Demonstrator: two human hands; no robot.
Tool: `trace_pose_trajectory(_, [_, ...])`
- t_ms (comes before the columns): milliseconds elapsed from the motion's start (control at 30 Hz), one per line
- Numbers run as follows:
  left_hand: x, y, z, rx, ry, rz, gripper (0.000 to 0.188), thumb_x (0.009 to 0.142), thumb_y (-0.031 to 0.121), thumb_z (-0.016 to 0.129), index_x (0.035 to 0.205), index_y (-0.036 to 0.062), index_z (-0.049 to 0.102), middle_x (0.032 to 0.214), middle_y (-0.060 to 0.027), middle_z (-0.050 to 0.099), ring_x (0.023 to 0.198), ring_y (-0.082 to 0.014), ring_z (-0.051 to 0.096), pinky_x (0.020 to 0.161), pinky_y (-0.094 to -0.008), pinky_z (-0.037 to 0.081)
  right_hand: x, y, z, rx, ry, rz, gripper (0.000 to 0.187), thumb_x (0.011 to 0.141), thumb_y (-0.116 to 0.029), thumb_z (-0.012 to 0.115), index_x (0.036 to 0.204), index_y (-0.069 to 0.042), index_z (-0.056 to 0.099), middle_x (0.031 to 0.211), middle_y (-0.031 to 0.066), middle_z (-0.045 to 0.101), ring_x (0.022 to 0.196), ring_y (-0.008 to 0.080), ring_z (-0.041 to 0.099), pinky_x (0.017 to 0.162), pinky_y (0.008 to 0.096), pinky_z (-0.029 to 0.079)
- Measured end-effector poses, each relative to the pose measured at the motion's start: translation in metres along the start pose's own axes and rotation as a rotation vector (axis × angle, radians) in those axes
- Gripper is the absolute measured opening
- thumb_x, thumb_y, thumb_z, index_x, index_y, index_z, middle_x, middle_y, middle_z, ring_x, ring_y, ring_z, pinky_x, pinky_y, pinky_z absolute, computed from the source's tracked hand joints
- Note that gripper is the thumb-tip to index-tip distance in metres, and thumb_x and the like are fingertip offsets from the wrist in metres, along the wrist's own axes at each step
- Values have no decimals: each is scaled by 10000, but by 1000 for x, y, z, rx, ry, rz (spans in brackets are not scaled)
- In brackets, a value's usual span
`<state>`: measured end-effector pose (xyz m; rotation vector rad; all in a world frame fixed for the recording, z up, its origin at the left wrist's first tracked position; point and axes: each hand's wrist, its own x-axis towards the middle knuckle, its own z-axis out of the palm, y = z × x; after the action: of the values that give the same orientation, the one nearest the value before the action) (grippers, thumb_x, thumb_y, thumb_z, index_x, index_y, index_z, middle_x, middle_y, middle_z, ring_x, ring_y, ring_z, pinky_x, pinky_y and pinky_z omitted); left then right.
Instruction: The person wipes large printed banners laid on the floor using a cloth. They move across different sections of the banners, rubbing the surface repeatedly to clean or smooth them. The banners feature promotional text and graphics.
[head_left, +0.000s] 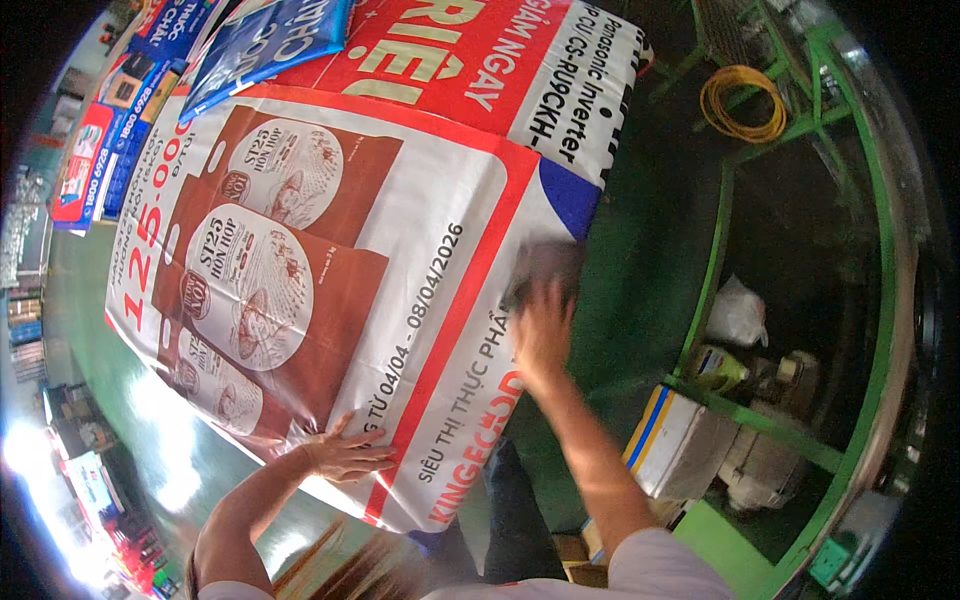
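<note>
A large printed banner in white, red and brown lies spread in front of me, with pictures of rice bags on it. My left hand rests flat on its near part, fingers stretched and slightly apart, beside a few wrinkles. At the banner's right edge, my right hand grips a dark grey cloth and presses it against the printed surface. Motion blurs the cloth and the fingertips, so its exact shape is hard to make out.
A folded blue printed sheet lies over the banner's far end. To the right stands a green metal frame with a coiled yellow hose. Below it are a white foam box, a plastic bag and a jug.
</note>
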<state>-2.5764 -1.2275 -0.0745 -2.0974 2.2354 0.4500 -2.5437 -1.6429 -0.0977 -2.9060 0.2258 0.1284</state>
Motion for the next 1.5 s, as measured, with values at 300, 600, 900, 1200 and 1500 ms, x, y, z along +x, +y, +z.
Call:
trace_pose_trajectory(300, [-3,7,2,-51,-3,-43,704,826,545,555,1468,384,315,1561,118,247,1453,-171,213,1109,-678,-58,98,56,10,-237,342,-228,517,964,-383,426,1397,-102,453,1489,149,375,1430,323,245,1133,621,126])
trace_pose_trajectory(600, [-4,3,3,-60,-5,-12,675,837,560,538,1457,380,342,1541,128,293,1434,-166,264,1113,-671,1,235,132,-23,3,308,114,595,1002,-442,311,1436,-39,367,1507,161,337,1430,338,222,1116,576,235])
trace_pose_trajectory(900, [-2,0,0,-79,-26,-10,719,791,571,581,1447,380,360,1541,111,299,1419,-168,297,1114,-674,-46,195,139,-28,34,287,-30,506,1006,-312,329,1394,0,420,1481,183,372,1395,383,284,1111,523,284])
trace_pose_trajectory(1200, [-5,6,8,-74,-59,-22,670,868,541,531,1473,353,316,1558,90,269,1442,-190,247,1098,-681,3,226,-13,14,180,420,-211,407,932,-324,500,1273,-108,545,1358,115,506,1319,318,396,1073,705,136])
trace_pose_trajectory(1500, [-4,9,14,-181,-36,-64,591,904,492,517,1453,346,351,1564,87,255,1453,-224,211,1100,-680,63,44,-151,32,572,-61,-748,334,799,-228,606,1101,-99,669,1258,69,596,1182,253,532,1018,522,342])
